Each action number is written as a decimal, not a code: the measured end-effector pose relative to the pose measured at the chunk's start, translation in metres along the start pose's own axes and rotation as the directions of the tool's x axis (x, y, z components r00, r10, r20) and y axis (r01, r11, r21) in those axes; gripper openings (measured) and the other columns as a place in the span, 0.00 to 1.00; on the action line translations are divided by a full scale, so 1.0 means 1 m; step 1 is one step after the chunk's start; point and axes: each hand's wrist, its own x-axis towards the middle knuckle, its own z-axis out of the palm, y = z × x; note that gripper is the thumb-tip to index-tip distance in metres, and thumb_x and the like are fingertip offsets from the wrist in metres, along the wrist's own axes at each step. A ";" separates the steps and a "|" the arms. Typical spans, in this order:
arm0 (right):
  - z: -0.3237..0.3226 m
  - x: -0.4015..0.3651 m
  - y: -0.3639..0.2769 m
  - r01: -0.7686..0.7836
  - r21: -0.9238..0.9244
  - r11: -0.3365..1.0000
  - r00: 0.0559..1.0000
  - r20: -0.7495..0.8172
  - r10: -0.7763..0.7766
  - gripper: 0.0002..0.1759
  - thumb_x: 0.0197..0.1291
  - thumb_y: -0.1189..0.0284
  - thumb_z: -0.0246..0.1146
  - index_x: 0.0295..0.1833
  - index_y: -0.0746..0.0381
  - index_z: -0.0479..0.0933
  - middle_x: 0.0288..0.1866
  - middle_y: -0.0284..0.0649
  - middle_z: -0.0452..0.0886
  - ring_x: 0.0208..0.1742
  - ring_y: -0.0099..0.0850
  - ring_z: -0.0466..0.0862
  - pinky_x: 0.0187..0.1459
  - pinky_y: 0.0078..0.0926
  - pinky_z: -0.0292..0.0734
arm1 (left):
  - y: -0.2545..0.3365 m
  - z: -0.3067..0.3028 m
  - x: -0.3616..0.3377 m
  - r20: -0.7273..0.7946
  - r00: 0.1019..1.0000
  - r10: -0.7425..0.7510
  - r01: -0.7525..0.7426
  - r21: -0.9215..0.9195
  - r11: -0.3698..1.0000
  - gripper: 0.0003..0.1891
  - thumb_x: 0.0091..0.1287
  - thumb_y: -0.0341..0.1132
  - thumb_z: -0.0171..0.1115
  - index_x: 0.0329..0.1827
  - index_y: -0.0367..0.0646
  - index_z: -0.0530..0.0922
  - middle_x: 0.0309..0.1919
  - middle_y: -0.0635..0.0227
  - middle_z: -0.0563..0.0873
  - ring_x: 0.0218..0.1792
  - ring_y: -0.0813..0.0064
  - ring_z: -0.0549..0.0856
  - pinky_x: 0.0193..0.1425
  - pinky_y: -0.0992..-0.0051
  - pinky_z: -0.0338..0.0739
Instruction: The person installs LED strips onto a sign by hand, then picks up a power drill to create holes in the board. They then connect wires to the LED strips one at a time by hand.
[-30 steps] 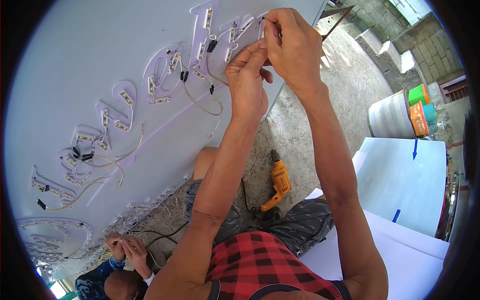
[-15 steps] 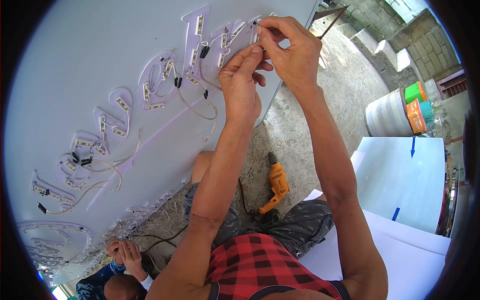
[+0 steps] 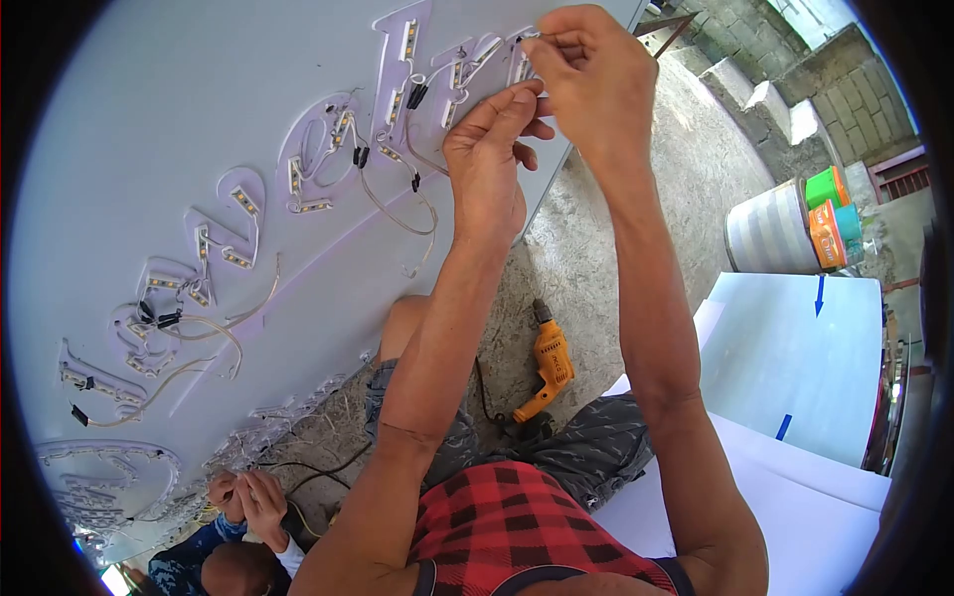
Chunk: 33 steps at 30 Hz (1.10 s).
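A large grey sign panel [image 3: 298, 89] stands in front of me, with raised letter outlines fitted with small LED modules [image 3: 344, 126]. My right hand [image 3: 601, 84] is at the last letter by the panel's upper right edge, thumb and fingertips pinched together. Just below it, my left hand [image 3: 492, 144] has thumb and forefinger closed near the same letter, its other fingers curled. Whatever is between the fingertips of either hand is too small or hidden to make out. Thin wires [image 3: 393, 214] with black-taped joints [image 3: 417, 94] hang from several letters beside my left hand.
A yellow power drill [image 3: 550, 363] lies on the concrete floor between my legs. At lower left, another person's hands [image 3: 248, 497] are by the panel's lower part. White sheets [image 3: 785, 368] lie at right, below a striped bucket [image 3: 770, 226] and colourful packages [image 3: 827, 228].
My right hand has shifted slightly up and right, its back turned more to the camera. My left hand stays beneath it, fingers still closed. The view has moved a little.
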 end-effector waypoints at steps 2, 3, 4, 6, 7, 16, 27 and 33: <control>-0.001 -0.003 0.003 -0.166 0.202 0.965 0.986 0.033 0.163 0.09 0.63 0.85 0.66 0.48 0.69 0.77 0.36 0.44 0.86 0.32 0.27 0.86 0.33 0.22 0.82 | 0.001 0.001 -0.001 0.023 1.000 0.000 -0.001 0.045 0.999 0.11 0.74 0.32 0.64 0.52 0.36 0.88 0.37 0.68 0.92 0.31 0.82 0.85 0.28 0.81 0.71; -0.001 -0.005 0.001 -0.193 0.241 0.951 0.980 0.008 0.196 0.09 0.64 0.85 0.66 0.49 0.70 0.77 0.36 0.43 0.86 0.33 0.26 0.86 0.33 0.22 0.83 | 0.000 0.001 -0.002 0.024 1.000 -0.006 0.005 0.045 0.999 0.11 0.74 0.32 0.64 0.52 0.36 0.88 0.37 0.68 0.92 0.31 0.82 0.85 0.28 0.81 0.71; -0.001 -0.005 -0.001 -0.211 0.283 0.936 0.975 -0.014 0.224 0.10 0.64 0.85 0.66 0.50 0.70 0.77 0.35 0.42 0.86 0.34 0.25 0.86 0.34 0.22 0.84 | 0.001 0.000 -0.001 0.033 0.999 -0.001 0.000 0.046 0.999 0.11 0.75 0.32 0.64 0.53 0.37 0.88 0.37 0.67 0.92 0.32 0.82 0.85 0.28 0.81 0.71; 0.001 -0.006 0.001 -0.248 0.381 0.891 0.963 -0.002 0.269 0.11 0.64 0.85 0.66 0.51 0.71 0.77 0.35 0.42 0.86 0.33 0.26 0.86 0.34 0.22 0.84 | 0.001 -0.002 -0.002 0.039 0.999 -0.001 -0.001 0.052 0.999 0.11 0.75 0.33 0.64 0.53 0.37 0.88 0.38 0.67 0.92 0.32 0.81 0.85 0.28 0.82 0.71; 0.001 -0.005 0.000 -0.277 0.473 0.836 0.951 0.014 0.307 0.12 0.63 0.84 0.67 0.52 0.71 0.77 0.34 0.42 0.86 0.33 0.26 0.86 0.34 0.22 0.85 | 0.000 -0.002 -0.001 0.040 0.999 -0.001 -0.001 0.046 0.999 0.11 0.75 0.33 0.64 0.53 0.37 0.88 0.38 0.67 0.92 0.33 0.81 0.85 0.28 0.82 0.71; 0.003 -0.002 -0.013 -0.230 0.241 0.943 0.968 -0.044 0.248 0.21 0.59 0.82 0.69 0.57 0.73 0.75 0.33 0.44 0.87 0.31 0.26 0.86 0.32 0.24 0.83 | -0.001 -0.004 0.000 0.030 1.000 -0.008 0.007 0.017 1.000 0.10 0.74 0.31 0.64 0.51 0.35 0.87 0.39 0.66 0.92 0.33 0.80 0.86 0.29 0.82 0.73; 0.012 -0.020 0.009 0.065 0.262 0.963 0.965 -0.261 0.006 0.09 0.58 0.82 0.69 0.44 0.62 0.87 0.37 0.40 0.89 0.33 0.31 0.90 0.36 0.28 0.84 | -0.001 0.001 -0.001 0.003 1.000 0.002 -0.002 0.043 0.999 0.10 0.74 0.33 0.64 0.51 0.38 0.88 0.36 0.66 0.92 0.31 0.84 0.84 0.29 0.82 0.69; 0.008 -0.007 0.033 0.304 0.053 0.951 0.940 -0.178 -0.291 0.12 0.59 0.78 0.73 0.49 0.61 0.86 0.36 0.37 0.88 0.31 0.29 0.88 0.33 0.24 0.82 | -0.001 -0.002 0.001 0.021 1.000 0.003 -0.003 0.043 0.999 0.11 0.74 0.32 0.64 0.54 0.36 0.87 0.39 0.64 0.92 0.33 0.81 0.86 0.29 0.81 0.72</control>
